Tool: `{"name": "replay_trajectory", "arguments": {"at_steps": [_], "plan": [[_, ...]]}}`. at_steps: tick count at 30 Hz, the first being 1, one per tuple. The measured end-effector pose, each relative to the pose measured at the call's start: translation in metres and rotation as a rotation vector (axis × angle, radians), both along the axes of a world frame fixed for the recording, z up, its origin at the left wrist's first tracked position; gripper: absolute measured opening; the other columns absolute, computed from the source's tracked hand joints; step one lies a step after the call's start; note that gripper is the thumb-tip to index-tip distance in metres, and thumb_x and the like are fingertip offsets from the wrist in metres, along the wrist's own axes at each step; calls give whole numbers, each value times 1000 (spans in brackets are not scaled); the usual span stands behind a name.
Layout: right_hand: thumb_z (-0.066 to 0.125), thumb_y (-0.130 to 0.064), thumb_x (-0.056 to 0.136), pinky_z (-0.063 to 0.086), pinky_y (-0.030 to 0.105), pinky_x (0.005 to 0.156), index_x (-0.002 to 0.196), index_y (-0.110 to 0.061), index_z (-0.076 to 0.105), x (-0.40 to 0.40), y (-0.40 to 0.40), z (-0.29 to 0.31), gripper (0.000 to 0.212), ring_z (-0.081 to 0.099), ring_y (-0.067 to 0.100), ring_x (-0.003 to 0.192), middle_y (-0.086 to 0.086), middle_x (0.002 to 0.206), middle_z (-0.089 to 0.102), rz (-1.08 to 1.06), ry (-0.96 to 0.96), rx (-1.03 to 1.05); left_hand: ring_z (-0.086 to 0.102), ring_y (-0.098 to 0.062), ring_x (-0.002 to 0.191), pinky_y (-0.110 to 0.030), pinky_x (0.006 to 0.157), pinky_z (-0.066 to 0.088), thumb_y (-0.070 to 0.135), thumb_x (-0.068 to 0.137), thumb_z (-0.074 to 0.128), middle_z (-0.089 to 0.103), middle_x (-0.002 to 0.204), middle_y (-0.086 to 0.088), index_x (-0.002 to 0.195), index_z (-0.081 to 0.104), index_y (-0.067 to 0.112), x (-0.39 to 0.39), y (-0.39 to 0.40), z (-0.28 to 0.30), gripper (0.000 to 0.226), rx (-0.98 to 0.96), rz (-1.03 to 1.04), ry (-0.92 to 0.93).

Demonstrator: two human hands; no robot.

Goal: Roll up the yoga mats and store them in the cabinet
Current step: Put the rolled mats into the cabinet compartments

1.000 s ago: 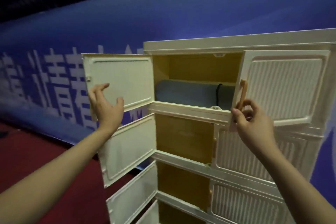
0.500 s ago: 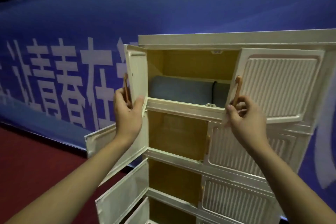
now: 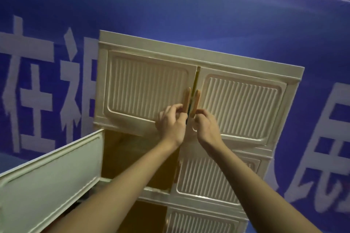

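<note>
Head view: blue banner [image 3: 189,15] with white characters fills the background, cream cabinet [image 3: 189,56] stands against it. Top left door [image 3: 147,92] and top right door [image 3: 240,108] nearly meet, thin dark gap between them. Second-row left door [image 3: 49,181] swings wide open toward you, yellow interior [image 3: 123,153] exposed; second-row right door [image 3: 212,179] is shut. Your left hand [image 3: 171,122] pinches the left handle [image 3: 187,100], your right hand [image 3: 205,125] pinches the right handle [image 3: 197,102], fingers curled on both. Yoga mats not visible, can't tell where they sit behind the top doors
</note>
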State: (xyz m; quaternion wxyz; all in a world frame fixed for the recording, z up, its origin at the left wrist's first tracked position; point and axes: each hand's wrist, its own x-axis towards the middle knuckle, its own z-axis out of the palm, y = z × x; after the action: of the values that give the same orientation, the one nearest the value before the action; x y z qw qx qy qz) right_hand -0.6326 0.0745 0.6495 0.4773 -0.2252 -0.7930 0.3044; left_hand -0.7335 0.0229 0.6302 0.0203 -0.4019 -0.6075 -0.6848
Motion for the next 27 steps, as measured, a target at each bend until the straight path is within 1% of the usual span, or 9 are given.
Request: {"name": "replay_trajectory", "arguments": {"at_steps": [3,6,9,12,15,18,20,23,27], "plan": [[25,-39,97,51,47,91,113,-22,68,-21,30,-6,50,62,20,102,-2,109,69,-86,-156,103,47,-17,126,-41,110,37,42,93,44,61,126,11,127,65,31,-13,18,-5,42,-139,-5,9],[28,-40,92,50,48,97,101,-39,69,-32,62,-10,42,62,17,109,-14,114,68,-103,-224,96,46,-14,128,-37,111,37,33,102,46,59,137,7,136,61,29,-20,27,-9,37,-188,40,66],[47,-33,87,56,38,88,119,-43,63,-24,42,-3,36,66,19,104,-1,115,69,6,-113,-91,50,-14,127,-39,112,41,30,100,52,57,136,5,138,59,28,-15,24,-18,39,-127,-11,29],[51,-4,96,55,23,65,135,-23,54,-2,25,-17,43,69,21,87,7,112,69,233,83,-418,58,-17,112,-39,103,50,13,95,60,58,122,1,124,54,23,5,13,-52,31,19,-85,-282],[50,6,94,51,22,52,120,-15,61,29,2,-69,35,66,18,62,8,87,71,212,315,-626,47,-26,132,-41,111,41,16,89,70,43,146,-4,147,30,22,16,16,-100,71,-263,-163,-370],[48,5,96,45,20,49,108,-9,63,55,-15,-151,24,59,16,58,9,79,64,104,293,-734,17,-32,154,-48,124,22,26,84,76,8,170,-11,161,-13,23,25,26,-129,118,-626,-343,-290],[47,3,98,43,21,50,106,-8,63,73,-30,-202,20,57,16,57,9,78,63,31,257,-834,16,-33,155,-51,124,22,24,88,75,7,170,-9,162,-11,21,31,27,-137,113,-632,-305,-251],[47,5,97,41,21,49,103,-7,63,99,-53,-263,21,55,14,56,10,78,62,-31,207,-954,34,-33,145,-54,117,35,24,96,65,31,161,-7,160,14,20,43,16,-145,82,-472,-160,-243],[49,3,96,42,22,54,104,-2,63,133,-88,-316,17,56,15,60,7,77,64,-8,9,-1033,50,-25,131,-48,110,45,36,104,51,50,144,-5,160,23,18,88,-21,-177,65,-370,-178,-181]]}}
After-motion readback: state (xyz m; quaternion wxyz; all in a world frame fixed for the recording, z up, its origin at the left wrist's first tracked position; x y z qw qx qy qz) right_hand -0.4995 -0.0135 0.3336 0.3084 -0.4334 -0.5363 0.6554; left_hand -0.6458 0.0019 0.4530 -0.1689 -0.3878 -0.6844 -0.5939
